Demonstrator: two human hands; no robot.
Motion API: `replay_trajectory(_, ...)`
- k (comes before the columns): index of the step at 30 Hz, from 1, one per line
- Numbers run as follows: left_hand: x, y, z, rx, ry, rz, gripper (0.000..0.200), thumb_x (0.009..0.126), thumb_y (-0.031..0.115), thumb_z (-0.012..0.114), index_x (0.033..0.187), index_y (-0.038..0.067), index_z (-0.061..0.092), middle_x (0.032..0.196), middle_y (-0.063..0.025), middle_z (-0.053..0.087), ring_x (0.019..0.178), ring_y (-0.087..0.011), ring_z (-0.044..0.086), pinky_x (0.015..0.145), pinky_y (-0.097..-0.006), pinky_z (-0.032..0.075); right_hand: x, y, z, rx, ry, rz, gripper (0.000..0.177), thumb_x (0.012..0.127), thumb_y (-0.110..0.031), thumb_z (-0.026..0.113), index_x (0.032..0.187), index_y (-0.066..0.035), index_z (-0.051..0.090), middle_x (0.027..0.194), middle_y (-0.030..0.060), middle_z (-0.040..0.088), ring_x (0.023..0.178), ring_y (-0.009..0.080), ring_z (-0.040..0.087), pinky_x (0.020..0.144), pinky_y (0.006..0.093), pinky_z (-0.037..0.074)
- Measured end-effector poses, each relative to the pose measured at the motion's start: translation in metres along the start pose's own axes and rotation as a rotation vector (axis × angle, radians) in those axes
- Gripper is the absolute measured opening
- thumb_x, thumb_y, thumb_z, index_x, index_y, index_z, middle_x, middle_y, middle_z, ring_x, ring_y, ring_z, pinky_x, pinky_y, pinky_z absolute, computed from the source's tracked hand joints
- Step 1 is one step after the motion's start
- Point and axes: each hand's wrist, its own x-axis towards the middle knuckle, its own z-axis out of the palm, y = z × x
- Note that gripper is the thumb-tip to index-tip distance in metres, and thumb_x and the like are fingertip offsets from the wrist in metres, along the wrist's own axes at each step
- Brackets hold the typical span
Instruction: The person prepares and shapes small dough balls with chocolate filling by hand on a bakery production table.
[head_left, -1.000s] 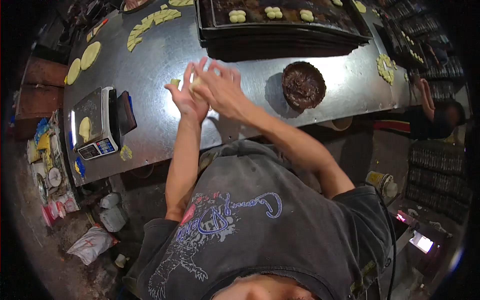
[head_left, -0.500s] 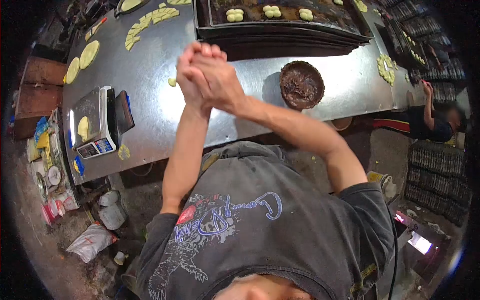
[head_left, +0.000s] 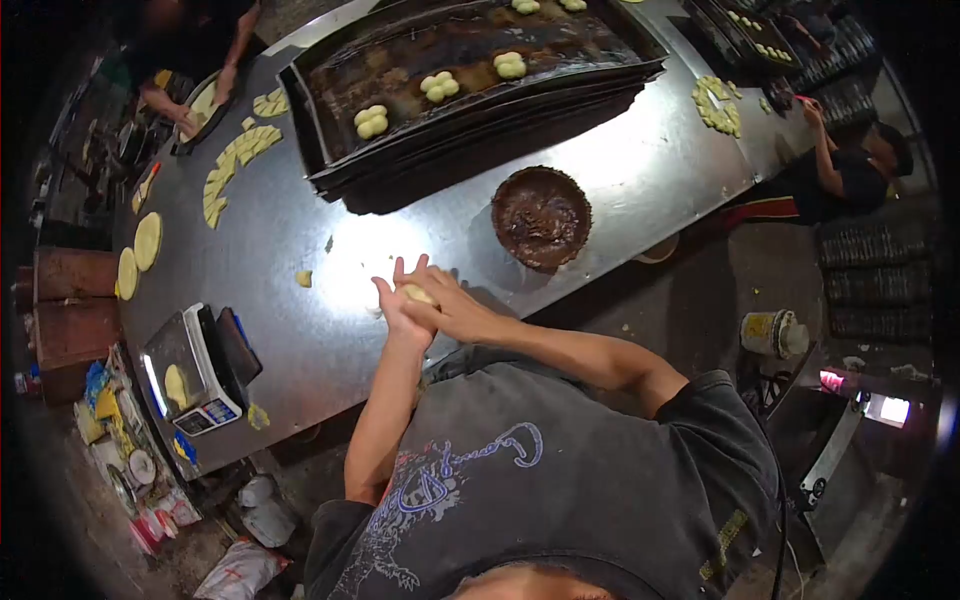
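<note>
Steel table [head_left: 640,180]: dough lump [head_left: 418,294] between left hand [head_left: 397,312], right hand [head_left: 452,312]; long axis sideways.

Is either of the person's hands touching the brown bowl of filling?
No, the left hand and right hand are pressed together around a piece of dough, apart from the bowl.

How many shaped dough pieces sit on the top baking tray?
5 on the tray: three dough pieces in a row, left, middle, right; two more at the picture's top edge. Others may be cut off there.
</note>
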Motion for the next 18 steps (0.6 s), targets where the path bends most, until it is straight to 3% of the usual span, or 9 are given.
replay_trajectory(1,-0.002,-0.002,0.023,0.034,0.025,-0.020,0.075,0.099,0.073,0.026,0.156,0.024,0.030,0.159,-0.0131,0.035,0.139,-0.0339,0.043,0.115,-0.0541,0.035,0.003,-0.005,-0.009,-0.079,0.037,-0.057,0.044,0.100,-0.037,0.059,0.131,-0.006,0.058,0.140,0.0163,0.051,0.127,0.0264,0.050,0.102,0.0411,0.042)
replay_trajectory(2,-0.008,0.000,0.046,0.062,0.009,-0.114,0.070,0.102,0.068,0.028,0.156,0.024,0.029,0.157,-0.0126,0.037,0.138,-0.0337,0.044,0.115,-0.0524,0.036,0.016,0.002,-0.020,-0.082,0.200,-0.130,0.036,0.099,-0.036,0.060,0.117,-0.005,0.065,0.117,0.0137,0.063,0.107,0.0250,0.060,0.091,0.0405,0.049)
replay_trajectory(5,-0.018,0.000,0.080,0.227,-0.243,-0.252,0.068,0.103,0.064,0.032,0.156,0.022,0.031,0.155,-0.0153,0.039,0.138,-0.0338,0.045,0.116,-0.0515,0.035,0.057,-0.053,-0.113,0.332,0.026,0.447,0.025,0.095,-0.028,0.064,0.103,-0.005,0.067,0.077,0.0095,0.063,0.074,0.0293,0.064,0.069,0.0333,0.055)
replay_trajectory(7,-0.026,0.004,0.080,0.336,-0.301,-0.182,0.062,0.106,0.055,0.035,0.152,0.013,0.037,0.147,-0.0167,0.045,0.134,-0.0306,0.047,0.115,-0.0463,0.036,0.120,0.039,-0.182,-0.406,0.232,-0.601,0.016,0.093,-0.022,0.059,0.095,-0.007,0.067,0.087,0.0122,0.068,0.083,0.0291,0.067,0.073,0.0378,0.055)
replay_trajectory(8,-0.024,0.009,0.070,0.392,-0.286,-0.150,0.061,0.107,0.053,0.036,0.151,0.011,0.038,0.146,-0.0168,0.046,0.133,-0.0298,0.048,0.115,-0.0451,0.036,0.143,0.034,-0.226,-0.714,0.294,-0.409,0.016,0.088,-0.021,0.059,0.093,-0.008,0.066,0.089,0.0143,0.067,0.086,0.0297,0.066,0.075,0.0396,0.054)
replay_trajectory(11,-0.019,0.027,0.034,0.399,-0.070,-0.011,0.058,0.108,0.046,0.040,0.149,0.006,0.040,0.142,-0.0160,0.049,0.130,-0.0278,0.049,0.115,-0.0410,0.037,0.197,0.030,-0.343,-0.422,0.562,-0.021,0.047,0.097,-0.044,0.056,0.106,0.002,0.067,0.098,0.0214,0.069,0.087,0.0382,0.065,0.080,0.0449,0.049)
replay_trajectory(14,-0.012,0.043,-0.009,0.346,0.195,0.187,0.052,0.104,0.042,0.048,0.145,0.009,0.046,0.137,-0.0123,0.053,0.125,-0.0250,0.051,0.112,-0.0390,0.038,0.242,0.058,-0.436,-0.908,0.335,-0.046,0.057,0.095,-0.056,0.053,0.113,-0.005,0.071,0.128,0.0227,0.063,0.121,0.0408,0.058,0.097,0.0470,0.047)
replay_trajectory(17,-0.013,0.061,-0.047,0.303,0.321,0.288,0.053,0.104,0.042,0.048,0.145,0.009,0.046,0.138,-0.0111,0.052,0.128,-0.0250,0.048,0.113,-0.0393,0.036,0.276,0.117,-0.476,-0.322,0.216,0.447,0.079,0.102,-0.069,0.022,0.134,-0.010,0.063,0.140,0.0214,0.057,0.135,0.0379,0.048,0.111,0.0526,0.034)
replay_trajectory(18,-0.015,0.066,-0.059,0.286,0.354,0.308,0.053,0.105,0.043,0.046,0.146,0.009,0.046,0.140,-0.0105,0.050,0.129,-0.0250,0.047,0.114,-0.0397,0.035,0.282,0.130,-0.487,-0.205,0.280,0.380,0.084,0.100,-0.072,0.020,0.136,-0.009,0.062,0.141,0.0210,0.057,0.136,0.0374,0.047,0.112,0.0525,0.033)
